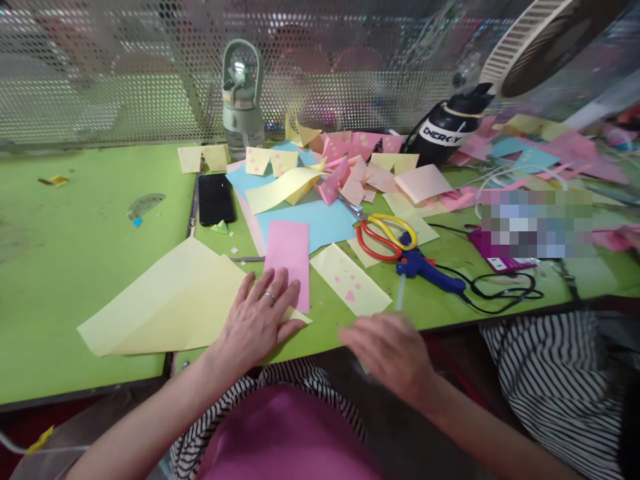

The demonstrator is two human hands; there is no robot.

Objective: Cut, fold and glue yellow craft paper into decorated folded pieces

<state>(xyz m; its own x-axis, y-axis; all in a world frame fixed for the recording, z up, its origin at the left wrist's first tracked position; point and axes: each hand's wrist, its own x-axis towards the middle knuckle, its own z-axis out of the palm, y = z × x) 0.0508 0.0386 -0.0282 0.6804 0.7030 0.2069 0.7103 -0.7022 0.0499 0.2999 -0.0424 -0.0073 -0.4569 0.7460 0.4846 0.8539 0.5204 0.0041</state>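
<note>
Left hand [260,320] is lying flat, fingers slightly spread, pressing the lower part of a pink rectangular paper piece [289,243] and pinching nothing visible; right hand [390,353] is hovering, motion-blurred, near the front table edge, its finger closure impossible to tell. The pink piece is lying before the torso, partly covering a thin grey tool [249,259]. A large pale-yellow paper sheet [170,300] is spreading to its left, reaching under the left hand. To its right, a pale-yellow paper strip with pink spots [350,280] is lying just beside it. Beyond, a light-blue paper sheet [320,223] is underlying folded scraps; a black phone [216,200] is resting farther left. Metal scissors with red and yellow handles [385,237] and a blue glue gun [430,270] are crowding the right side, with black cord looping past. The front edge is running close below both hands; open green tabletop [75,233] is extending at far left.
</note>
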